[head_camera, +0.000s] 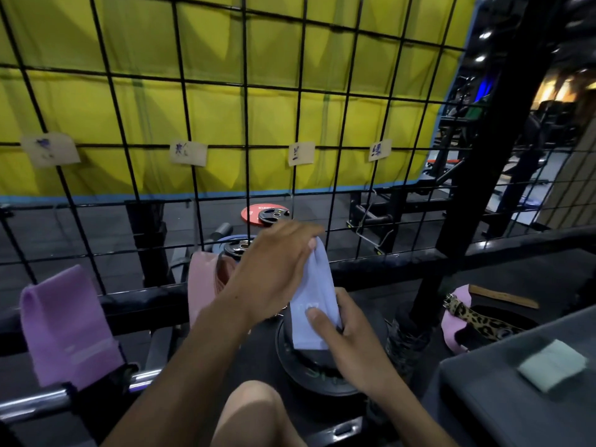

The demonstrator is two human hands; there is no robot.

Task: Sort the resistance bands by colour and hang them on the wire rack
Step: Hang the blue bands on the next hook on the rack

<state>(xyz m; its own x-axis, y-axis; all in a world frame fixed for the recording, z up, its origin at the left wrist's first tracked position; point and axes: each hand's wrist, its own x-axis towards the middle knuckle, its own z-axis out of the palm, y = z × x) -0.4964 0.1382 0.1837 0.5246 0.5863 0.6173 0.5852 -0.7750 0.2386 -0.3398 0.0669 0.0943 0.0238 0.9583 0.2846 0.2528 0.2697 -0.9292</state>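
Observation:
A pale blue resistance band [311, 301] is held upright between both hands in front of the black wire rack [245, 140]. My left hand [274, 272] pinches its top end. My right hand [342, 343] grips its lower part, thumb on the front. A purple band [69, 327] hangs on the rack at the lower left. A pink band [201, 285] hangs beside it, partly behind my left arm. A light green band [551, 364] lies folded on the grey surface at the right. Paper labels [188, 153] are clipped along the rack.
A black weight plate [290, 356] lies under my hands. A leopard-print strap [483, 321] and another pink piece [451, 321] lie at the right. A chrome bar [42, 398] runs at the lower left. My knee [254, 411] is at the bottom. A thick black post [496, 124] stands at the right.

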